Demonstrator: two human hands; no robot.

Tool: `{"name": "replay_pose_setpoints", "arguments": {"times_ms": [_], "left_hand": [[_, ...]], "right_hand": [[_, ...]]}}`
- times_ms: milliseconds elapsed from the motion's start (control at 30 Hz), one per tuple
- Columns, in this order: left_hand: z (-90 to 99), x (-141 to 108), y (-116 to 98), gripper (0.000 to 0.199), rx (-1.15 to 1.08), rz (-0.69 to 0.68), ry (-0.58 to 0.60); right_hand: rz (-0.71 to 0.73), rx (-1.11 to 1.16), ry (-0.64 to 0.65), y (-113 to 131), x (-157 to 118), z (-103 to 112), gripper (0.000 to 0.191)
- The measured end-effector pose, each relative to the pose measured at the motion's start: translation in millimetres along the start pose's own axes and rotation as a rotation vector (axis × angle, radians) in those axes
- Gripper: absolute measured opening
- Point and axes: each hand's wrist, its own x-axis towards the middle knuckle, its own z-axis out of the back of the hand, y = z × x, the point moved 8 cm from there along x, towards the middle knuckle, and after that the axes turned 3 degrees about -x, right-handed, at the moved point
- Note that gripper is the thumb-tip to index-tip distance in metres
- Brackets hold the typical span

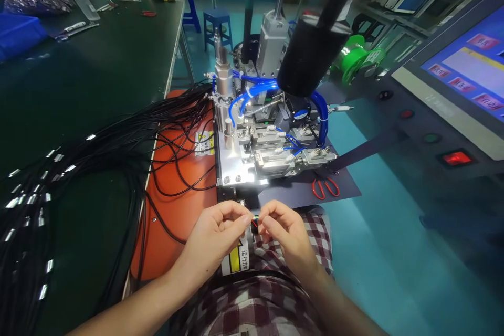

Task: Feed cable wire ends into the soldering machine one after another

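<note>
Thin coloured wires point(255, 218) show in the small gap between my fingertips, in front of the machine. My left hand point(220, 228) is closed, thumb and index finger pinching them from the left. From the right, my right hand point(284, 228) pinches the same wires, its other fingers curled. A bit of red wire sticks out below the pinch. Which cable the wires belong to is hidden by my hands. Just beyond stands a metal machine point(275, 160) with blue air hoses point(260, 86). A white and yellow label point(236, 258) shows under my left hand.
Many black cables point(129, 126) run from the dark table point(118, 63) over the orange board point(185, 168). Red-handled scissors point(326, 188) lie on the grey plate right of the machine. A control panel point(452, 105) stands at the right; a black cylinder point(311, 55) hangs overhead.
</note>
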Motion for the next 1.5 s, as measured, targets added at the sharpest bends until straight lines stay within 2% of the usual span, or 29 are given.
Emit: {"name": "replay_pose_setpoints", "arguments": {"times_ms": [333, 833, 1033, 1300, 1500], "left_hand": [[-0.7, 1, 0, 0.022, -0.006, -0.008, 0.011], [1.0, 2, 0, 0.024, 0.029, 0.005, 0.015], [-0.3, 3, 0, 0.027, 0.052, 0.04, 0.056], [-2.0, 1, -1, 0.021, 0.138, 0.074, 0.083], [-1.6, 2, -3, 0.018, 0.136, 0.029, 0.056]], "right_hand": [[-0.021, 0.06, 0.024, -6, 1, -7, 0.02], [-0.022, 0.124, 0.019, -13, 0, -6, 0.018], [-0.125, 0.189, 0.024, -18, 2, -6, 0.019], [-0.049, 0.078, 0.16, -8, 14, -3, 0.016], [0.014, -0.042, 0.189, 0, 18, -5, 0.02]]}}
